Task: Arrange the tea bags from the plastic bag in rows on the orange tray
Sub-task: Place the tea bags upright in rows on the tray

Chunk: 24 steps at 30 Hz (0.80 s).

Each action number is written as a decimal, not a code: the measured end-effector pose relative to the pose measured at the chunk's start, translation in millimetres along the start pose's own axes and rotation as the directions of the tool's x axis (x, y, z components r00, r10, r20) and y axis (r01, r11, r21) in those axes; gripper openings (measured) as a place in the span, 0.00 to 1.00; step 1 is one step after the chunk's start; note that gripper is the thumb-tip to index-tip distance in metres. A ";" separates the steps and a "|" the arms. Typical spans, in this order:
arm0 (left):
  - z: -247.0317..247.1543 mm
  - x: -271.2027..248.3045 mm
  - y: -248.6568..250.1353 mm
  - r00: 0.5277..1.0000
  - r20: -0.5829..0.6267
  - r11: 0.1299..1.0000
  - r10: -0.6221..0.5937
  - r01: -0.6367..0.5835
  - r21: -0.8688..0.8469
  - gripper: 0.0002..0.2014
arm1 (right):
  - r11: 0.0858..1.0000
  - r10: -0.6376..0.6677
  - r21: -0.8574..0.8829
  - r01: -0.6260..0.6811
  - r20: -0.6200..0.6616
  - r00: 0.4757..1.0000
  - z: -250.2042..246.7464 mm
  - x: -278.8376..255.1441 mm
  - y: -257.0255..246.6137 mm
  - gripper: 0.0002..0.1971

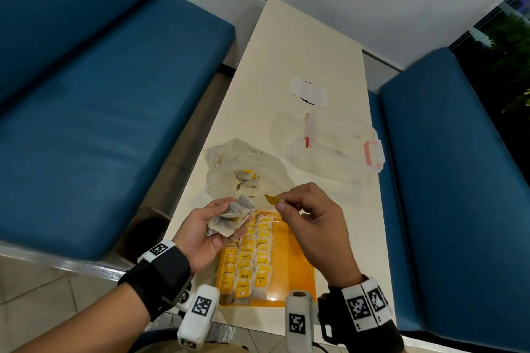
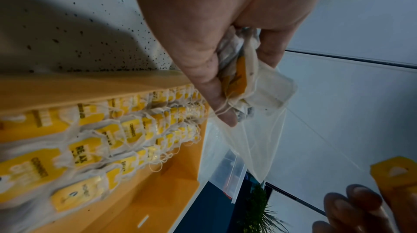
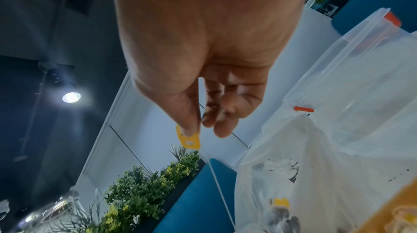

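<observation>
My left hand [image 1: 209, 226] holds a bunch of tea bags [image 1: 231, 216] above the far left corner of the orange tray [image 1: 298, 264]; the bunch [image 2: 252, 78] sits between thumb and fingers. My right hand [image 1: 312, 223] pinches a yellow paper tag [image 1: 272, 199] between thumb and forefinger; the tag [image 3: 188, 139] has a white string running down from it. Rows of yellow-tagged tea bags [image 1: 251, 255] fill the tray's left half [image 2: 101, 139]. The translucent plastic bag [image 1: 246, 169] lies open just beyond the tray with a few tea bags inside.
A clear plastic box with red clasps [image 1: 341, 143] and its lid lie beyond the bag on the cream table [image 1: 304, 46]. Blue benches [image 1: 109, 94] flank the table on both sides. Tea specks dot the table by the tray [image 2: 90, 40].
</observation>
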<state>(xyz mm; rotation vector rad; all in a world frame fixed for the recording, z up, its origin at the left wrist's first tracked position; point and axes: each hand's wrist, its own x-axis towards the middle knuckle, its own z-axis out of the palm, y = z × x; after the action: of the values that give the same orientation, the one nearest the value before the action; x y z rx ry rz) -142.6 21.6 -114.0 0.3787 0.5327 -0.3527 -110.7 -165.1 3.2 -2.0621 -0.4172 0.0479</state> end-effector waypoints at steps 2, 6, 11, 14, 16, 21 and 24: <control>0.6 0.6 -1.3 1.000 0.005 1.000 0.003 -0.003 -0.004 0.15 | 0.999 0.032 0.015 -0.032 0.011 0.999 -0.4 0.7 4.3 0.09; -0.8 3.5 -2.5 1.000 -0.005 0.999 0.022 -0.022 0.035 0.12 | 0.995 0.048 -0.090 -0.032 0.182 0.982 13.0 -0.5 16.8 0.05; -0.4 4.9 0.0 0.999 -0.028 0.999 0.015 -0.014 0.038 0.15 | 0.935 -0.015 -0.309 0.175 0.458 0.889 34.8 -4.7 28.0 0.12; -0.7 4.9 0.5 0.999 -0.017 0.998 0.031 -0.030 0.048 0.16 | 0.926 -0.008 -0.332 0.181 0.462 0.887 39.0 -5.2 29.2 0.11; -2.1 4.9 0.0 0.999 -0.009 0.998 0.043 -0.042 0.054 0.16 | 0.914 -0.015 -0.356 0.192 0.444 0.896 42.1 -5.9 30.5 0.09; -1.1 2.6 -1.8 0.999 0.015 0.998 0.039 -0.039 0.054 0.14 | 0.903 0.012 -0.405 0.145 0.360 0.933 49.7 -4.3 34.1 0.06; -1.8 2.3 -2.5 0.999 0.009 0.996 0.033 -0.033 0.080 0.15 | 0.909 0.004 -0.395 0.130 0.320 0.947 53.6 -2.7 34.2 0.03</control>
<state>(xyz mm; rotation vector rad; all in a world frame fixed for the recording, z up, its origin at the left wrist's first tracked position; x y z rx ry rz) -142.6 19.6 -117.4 0.4632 0.5052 -0.3443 -114.8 -136.5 -53.4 -2.4657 -0.7452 0.2743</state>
